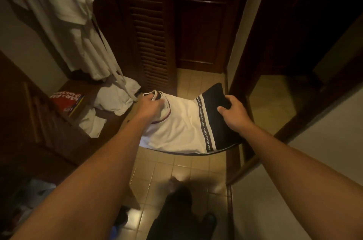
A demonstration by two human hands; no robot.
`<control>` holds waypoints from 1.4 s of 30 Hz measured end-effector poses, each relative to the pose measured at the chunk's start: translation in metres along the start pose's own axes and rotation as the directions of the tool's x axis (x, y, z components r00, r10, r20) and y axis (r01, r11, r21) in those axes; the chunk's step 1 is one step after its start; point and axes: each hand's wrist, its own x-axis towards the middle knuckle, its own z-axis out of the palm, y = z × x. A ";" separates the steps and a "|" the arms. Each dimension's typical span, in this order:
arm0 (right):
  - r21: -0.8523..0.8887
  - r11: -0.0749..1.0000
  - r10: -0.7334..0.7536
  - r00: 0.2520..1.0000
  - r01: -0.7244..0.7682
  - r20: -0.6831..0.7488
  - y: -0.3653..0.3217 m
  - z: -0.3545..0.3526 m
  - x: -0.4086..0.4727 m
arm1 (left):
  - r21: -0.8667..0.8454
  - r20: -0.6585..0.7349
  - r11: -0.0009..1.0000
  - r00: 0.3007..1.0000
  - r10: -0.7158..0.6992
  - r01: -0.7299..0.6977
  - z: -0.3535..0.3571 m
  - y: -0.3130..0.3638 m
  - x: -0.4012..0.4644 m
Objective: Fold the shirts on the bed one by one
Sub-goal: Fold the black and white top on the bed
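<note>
A folded white shirt [180,124] with a black lower part and a lettered stripe hangs flat in the air between my two hands, above the tiled floor. My left hand [150,107] grips its collar end at the left. My right hand [232,113] grips the black end at the right, thumb on top. No bed shows in this view.
A white robe [64,16] hangs at the upper left over a dark wooden shelf [64,129] that carries a red book [66,102] and white cloths [115,100]. Louvred wooden doors [151,29] stand ahead. A doorway opens on the right. My feet stand on tan tiles [157,169].
</note>
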 end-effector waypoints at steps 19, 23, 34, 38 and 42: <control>-0.124 0.963 -0.182 0.918 0.239 0.351 -0.213 0.183 0.307 | -0.104 -0.327 0.981 0.926 -0.190 0.164 -0.152 0.081 0.260; -0.118 0.940 -0.234 0.857 0.319 0.459 -0.243 0.229 0.346 | -0.132 -0.403 0.971 0.884 -0.236 0.199 -0.180 0.079 0.286; 0.001 0.898 -0.288 0.586 0.440 0.757 -0.322 0.329 0.434 | -0.367 -0.634 0.897 0.639 -0.435 0.247 -0.210 0.070 0.334; -0.008 0.876 -0.227 0.428 0.482 0.875 -0.352 0.368 0.450 | -0.444 -0.702 0.869 0.519 -0.488 0.217 -0.214 0.059 0.342; 0.042 0.860 -0.237 0.325 0.508 0.916 -0.374 0.413 0.444 | -0.515 -0.731 0.834 0.406 -0.548 0.198 -0.231 0.043 0.344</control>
